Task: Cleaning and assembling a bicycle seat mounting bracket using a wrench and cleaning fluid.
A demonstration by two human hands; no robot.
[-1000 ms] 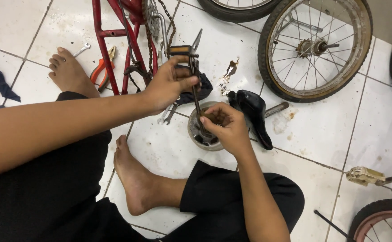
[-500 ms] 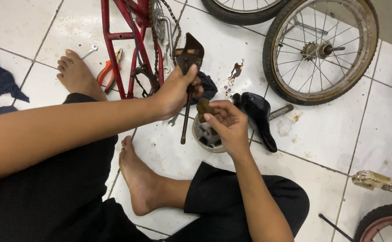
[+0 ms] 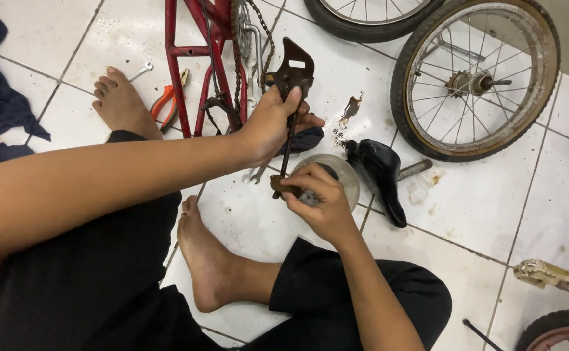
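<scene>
Rusty metal bracket [image 3: 295, 71] on thin rod — left hand [image 3: 273, 125] grip clenched round it; right hand [image 3: 320, 201] pinching rod's lower end.

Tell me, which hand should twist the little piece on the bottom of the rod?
Probably the right hand: its fingertips already pinch the small piece at the rod's lower end, while the left hand is wrapped around the rod higher up.

Even, bright indoor light is falling from overhead on the white tiled floor [image 3: 512, 214], throwing only soft, short shadows beneath the black saddle [image 3: 379, 175] and the bare foot [image 3: 210, 260]. Faint sheen is showing on the tiles left of the saddle. Focus is holding sharp around the saddle; the forearm nearest the lens is looking slightly soft. Mild wide-angle bending is curving the wheel [image 3: 476, 75] above the saddle.
</scene>
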